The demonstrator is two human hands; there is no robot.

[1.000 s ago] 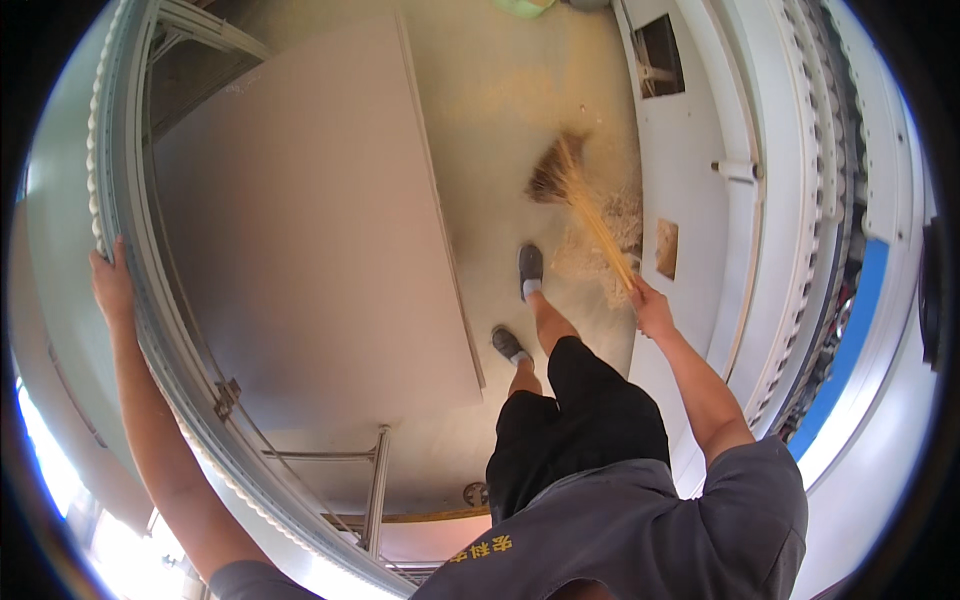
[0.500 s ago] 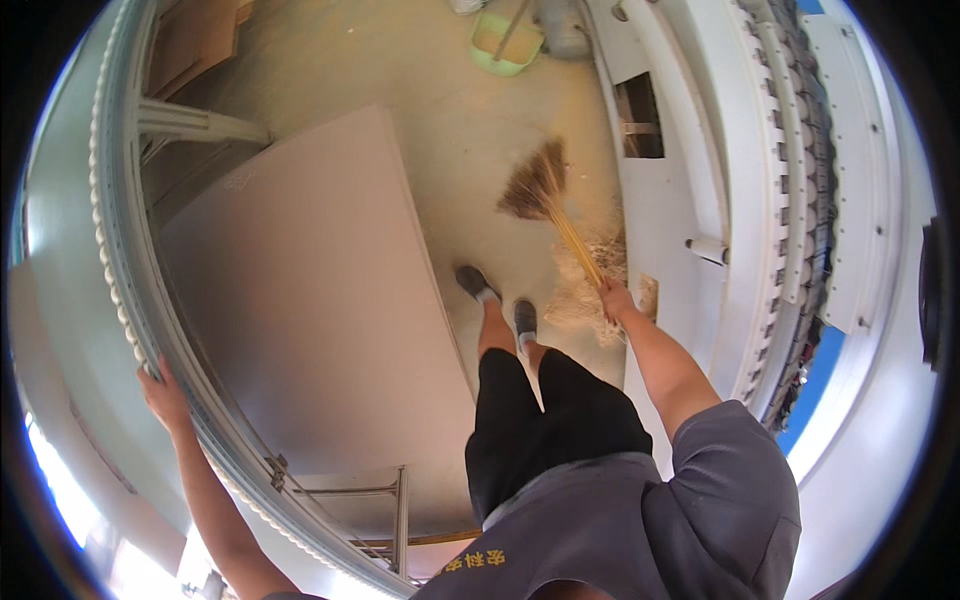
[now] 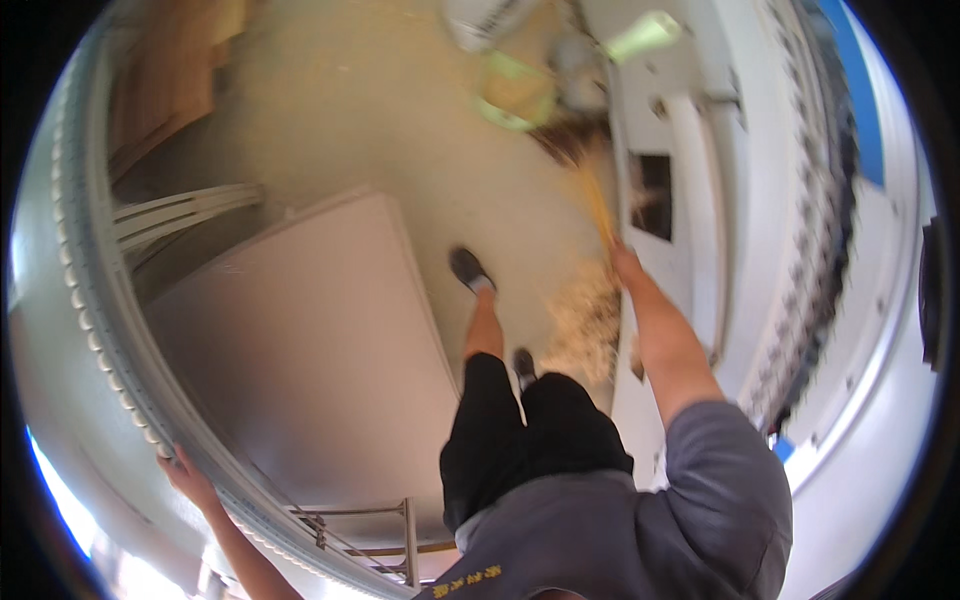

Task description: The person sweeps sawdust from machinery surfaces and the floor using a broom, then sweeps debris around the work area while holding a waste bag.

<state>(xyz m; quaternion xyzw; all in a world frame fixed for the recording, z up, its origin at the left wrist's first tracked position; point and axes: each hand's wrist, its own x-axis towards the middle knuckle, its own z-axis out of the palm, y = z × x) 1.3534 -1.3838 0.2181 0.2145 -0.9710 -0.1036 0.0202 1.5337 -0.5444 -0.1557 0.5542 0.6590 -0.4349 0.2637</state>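
My right hand (image 3: 625,262) is closed around the yellow handle of a broom (image 3: 597,205). Its brown bristle head points forward and reaches the near edge of a light green dustpan (image 3: 518,112), blurred by motion; whether they touch I cannot tell. A heap of pale shavings-like debris (image 3: 590,318) lies on the floor below my right forearm, against the white machine base. Out to the left, my left hand (image 3: 190,482) rests on the edge of a curved-looking rail (image 3: 130,400) lined with small white rollers, its fingers extended and partly apart.
A large pale board (image 3: 310,360) lies low on my left, beside my legs. The white machine (image 3: 690,250) with a dark opening stands along the right. Ahead are a white sack (image 3: 485,18), a grey container (image 3: 580,70) and a light green object (image 3: 643,35). Brown boards (image 3: 170,80) stand far left.
I have stepped forward, left foot leading. The broom head has moved forward to the dustpan. My left hand has shifted along the rail, and the sack and light green object show more fully.
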